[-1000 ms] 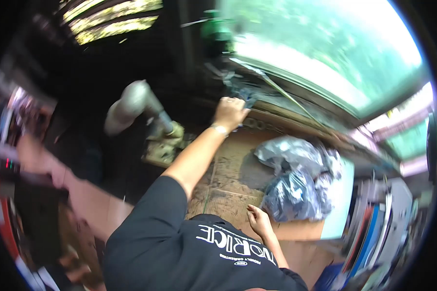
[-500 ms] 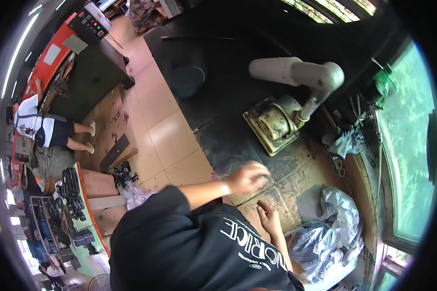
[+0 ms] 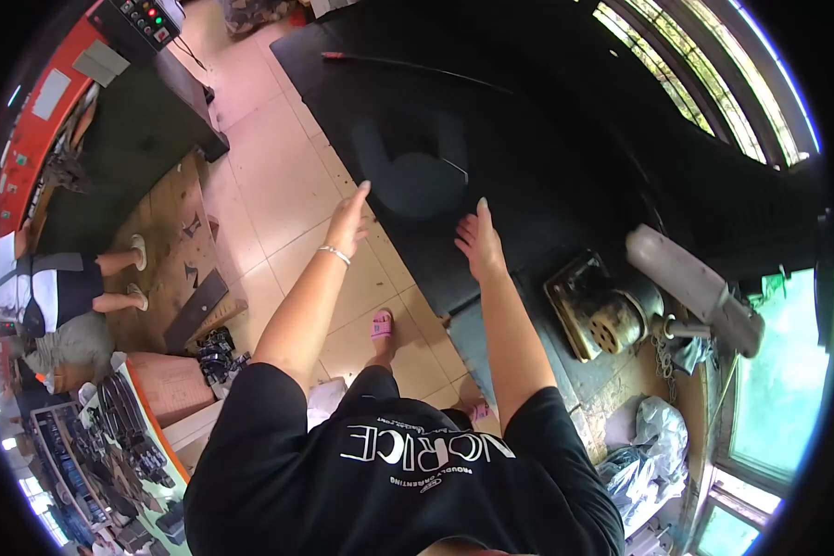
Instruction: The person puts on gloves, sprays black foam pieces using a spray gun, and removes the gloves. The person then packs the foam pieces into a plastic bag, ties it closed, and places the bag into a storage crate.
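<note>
A large black glossy sheet [image 3: 528, 157] spreads in front of me, with a faint dark reflection of a head and two arms in it. My left hand [image 3: 347, 224] is held out with its fingers stretched, beside the sheet's left edge and overlapping the tiled floor in this view. My right hand [image 3: 482, 243] is stretched out over the sheet, fingers apart and holding nothing. Further up lies a thin dark rod with a red end [image 3: 334, 56] on the black surface.
At right stand a worn metal device with a perforated round cap [image 3: 618, 329] and a grey cylindrical arm [image 3: 681, 269]. Plastic-wrapped goods [image 3: 653, 445] lie below, near the window [image 3: 778, 371]. A person [image 3: 60, 283] stands at a red machine [image 3: 51, 83] on the left.
Both hands have moved forward and apart, from close together near the dusty tiles at right to over and beside the black sheet. My view has turned right, and my fingers have straightened.
</note>
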A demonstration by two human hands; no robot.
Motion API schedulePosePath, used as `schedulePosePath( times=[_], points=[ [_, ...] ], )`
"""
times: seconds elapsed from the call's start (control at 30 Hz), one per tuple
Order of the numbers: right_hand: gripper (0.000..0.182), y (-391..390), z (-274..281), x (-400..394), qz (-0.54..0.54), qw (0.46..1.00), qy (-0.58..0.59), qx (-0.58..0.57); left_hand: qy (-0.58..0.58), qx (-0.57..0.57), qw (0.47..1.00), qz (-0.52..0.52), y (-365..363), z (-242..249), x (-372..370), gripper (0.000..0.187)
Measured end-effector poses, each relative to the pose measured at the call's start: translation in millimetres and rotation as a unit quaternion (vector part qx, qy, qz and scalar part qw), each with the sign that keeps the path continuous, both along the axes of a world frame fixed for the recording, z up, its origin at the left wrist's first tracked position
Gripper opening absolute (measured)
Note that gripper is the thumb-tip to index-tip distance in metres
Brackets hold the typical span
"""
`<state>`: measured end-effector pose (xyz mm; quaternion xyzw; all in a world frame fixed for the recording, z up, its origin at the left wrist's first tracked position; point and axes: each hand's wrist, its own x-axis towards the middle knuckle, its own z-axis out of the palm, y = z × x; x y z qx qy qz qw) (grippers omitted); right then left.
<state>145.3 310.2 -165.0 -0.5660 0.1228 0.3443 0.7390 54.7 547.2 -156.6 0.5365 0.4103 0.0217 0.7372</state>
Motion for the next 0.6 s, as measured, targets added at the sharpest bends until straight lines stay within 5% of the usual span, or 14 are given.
schedulePosePath(
  times=[0.27, 0.4, 0.6],
  points=[
    [0.087, 66, 2, 44, -0.069, 0.980, 0.043, -0.180, 0.049, -0.016, 0.996, -0.074, 35, -13, 55, 0.082],
    [0.094, 72, -5, 54, -0.047, 0.972, 0.034, -0.229, 0.025, -0.021, 0.997, -0.071, 39, -31, 58, 0.061],
    [0.103, 84, -12, 56, -0.071, 0.940, 0.036, -0.331, -0.019, -0.008, 0.996, -0.085, 44, -24, 55, 0.058]
  ],
)
